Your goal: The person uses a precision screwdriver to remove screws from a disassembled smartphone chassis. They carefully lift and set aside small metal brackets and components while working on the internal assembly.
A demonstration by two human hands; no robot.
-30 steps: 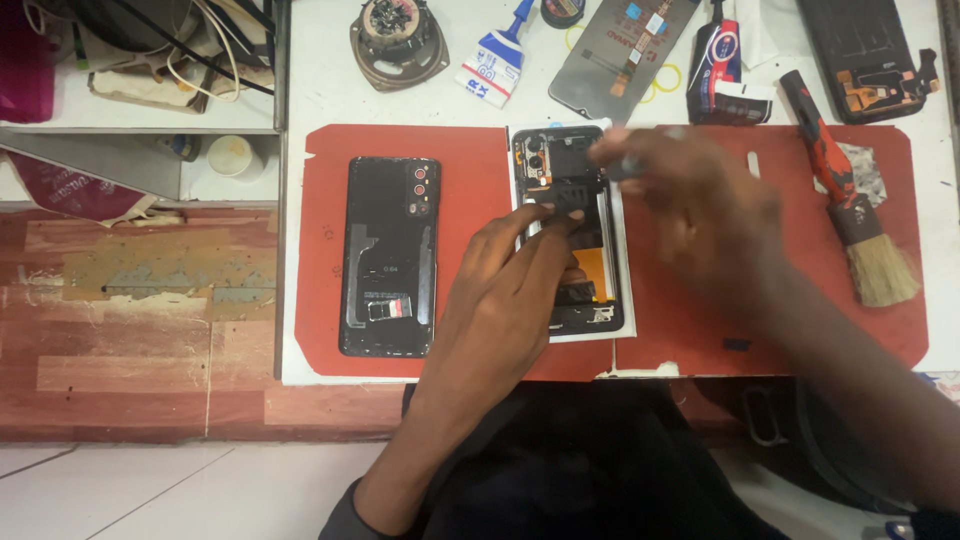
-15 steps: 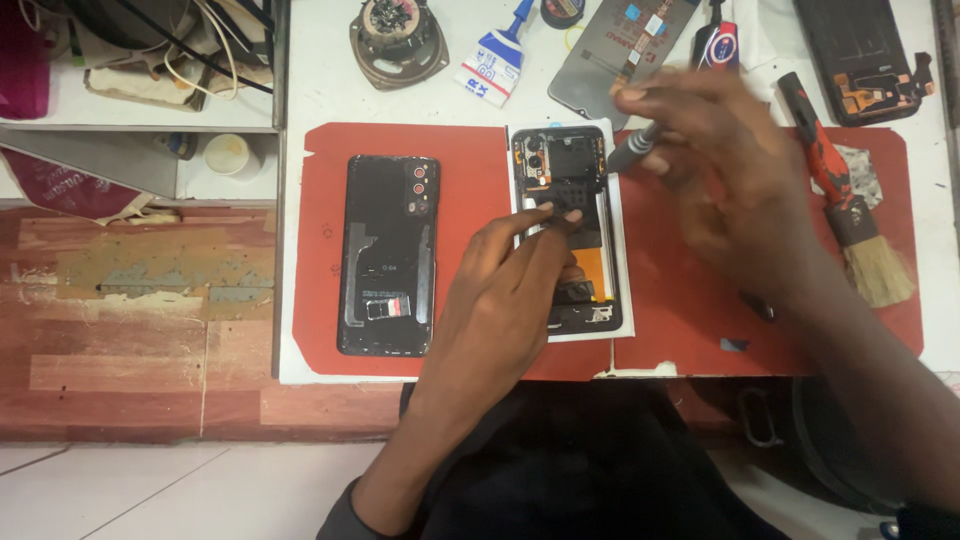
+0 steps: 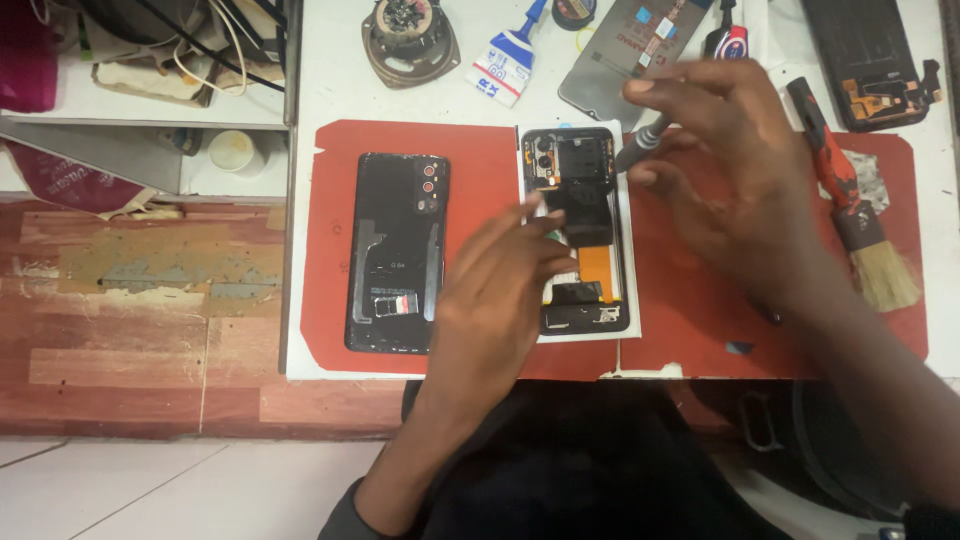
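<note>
Opened phone (image 3: 578, 200): back off, flat on the red mat (image 3: 480, 150), near its top edge at the middle; looks light, stiff, fragile inside, best held by its side edges.
Left hand (image 3: 500, 290): fingers spread flat, pressing its lower half.
Right hand (image 3: 730, 170): pinches a grey screwdriver (image 3: 640, 148) by the phone's top right corner.
Back cover (image 3: 397, 250): on the mat's left side.
Brush (image 3: 850, 210): at the mat's right edge.

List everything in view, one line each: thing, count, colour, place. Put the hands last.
opened phone: 1, black with orange part, middle of mat
back cover: 1, black, left on mat
mat: 1, red, on white table
brush: 1, red handle, right on mat
screwdriver: 1, grey, in right hand
speaker: 1, brown, top of table
glue tube: 1, blue-white, top
phone frame: 1, black, top right
left hand: on opened phone
right hand: holds screwdriver
</note>
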